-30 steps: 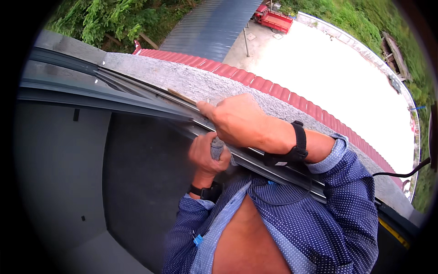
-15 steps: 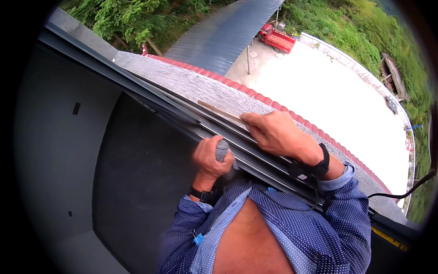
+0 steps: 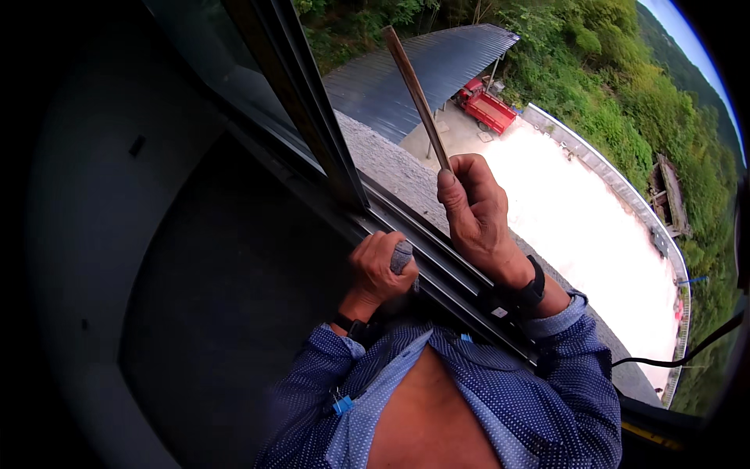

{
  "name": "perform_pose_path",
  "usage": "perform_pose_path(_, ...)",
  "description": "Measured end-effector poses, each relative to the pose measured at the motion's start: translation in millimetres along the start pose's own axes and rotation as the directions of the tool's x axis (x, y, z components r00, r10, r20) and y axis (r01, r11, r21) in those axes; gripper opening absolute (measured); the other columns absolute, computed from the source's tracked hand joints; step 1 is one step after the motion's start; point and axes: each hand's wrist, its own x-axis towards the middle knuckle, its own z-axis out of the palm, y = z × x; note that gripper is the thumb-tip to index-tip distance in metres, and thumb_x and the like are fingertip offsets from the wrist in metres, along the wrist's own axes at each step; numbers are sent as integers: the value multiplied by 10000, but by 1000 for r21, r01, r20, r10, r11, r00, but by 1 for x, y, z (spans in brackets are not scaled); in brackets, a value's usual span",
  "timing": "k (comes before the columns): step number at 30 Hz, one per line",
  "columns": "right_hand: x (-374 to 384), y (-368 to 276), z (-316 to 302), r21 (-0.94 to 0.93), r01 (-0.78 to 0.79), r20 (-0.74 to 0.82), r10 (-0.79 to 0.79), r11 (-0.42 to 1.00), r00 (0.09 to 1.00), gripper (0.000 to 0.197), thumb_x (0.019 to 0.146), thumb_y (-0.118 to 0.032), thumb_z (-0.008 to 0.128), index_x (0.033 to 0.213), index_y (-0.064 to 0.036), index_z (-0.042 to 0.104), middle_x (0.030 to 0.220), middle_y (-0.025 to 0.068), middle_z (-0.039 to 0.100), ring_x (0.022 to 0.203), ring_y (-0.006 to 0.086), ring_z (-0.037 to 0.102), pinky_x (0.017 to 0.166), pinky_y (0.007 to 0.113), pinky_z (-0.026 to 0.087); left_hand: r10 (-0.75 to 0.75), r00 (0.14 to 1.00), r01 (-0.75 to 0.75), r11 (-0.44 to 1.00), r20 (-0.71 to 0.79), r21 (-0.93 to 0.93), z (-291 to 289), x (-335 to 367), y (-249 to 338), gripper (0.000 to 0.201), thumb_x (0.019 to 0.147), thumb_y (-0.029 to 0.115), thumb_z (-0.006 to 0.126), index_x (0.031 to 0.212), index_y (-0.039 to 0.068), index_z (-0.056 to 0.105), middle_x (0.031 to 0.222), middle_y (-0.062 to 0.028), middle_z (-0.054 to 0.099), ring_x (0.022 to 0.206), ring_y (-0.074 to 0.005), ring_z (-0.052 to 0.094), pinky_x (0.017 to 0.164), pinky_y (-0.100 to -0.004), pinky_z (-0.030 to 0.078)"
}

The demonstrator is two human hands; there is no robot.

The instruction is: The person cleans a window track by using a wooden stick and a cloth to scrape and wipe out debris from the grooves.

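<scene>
Head view — right hand (image 3: 475,211) gripping a thin brown strip (image 3: 415,94) upright; left hand (image 3: 379,270) closing around a grey handle (image 3: 401,256) beside the window track (image 3: 437,273).

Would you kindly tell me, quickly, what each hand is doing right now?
Left hand: closed around a grey tool handle at the window track.
Right hand: closed on a thin brown strip pointing upward.
</scene>
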Motion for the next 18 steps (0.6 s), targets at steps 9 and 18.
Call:
perform_pose_path(9,80,-19,99,-56,106,103,-100,993,990,607,859,-390,874,1250,-14,602,1137,169,746,957,309,747,835,408,576,25,1000,-25,1000,1,-19,-6,2,-1,419,785,267,727,1131,55,623,873,-141,623,782,-366,653,696,-465,561)
perform_pose_path(18,100,-30,109,-262,43,275,32,964,961,384,869,-365,762,1103,-71,682,930,230,760,913,469,723,820,505,569,18,997,-16,1000,-79,18,-14,3,2,399,740,231,698,1101,72,640,846,-114,614,752,-345,657,668,-458,565)
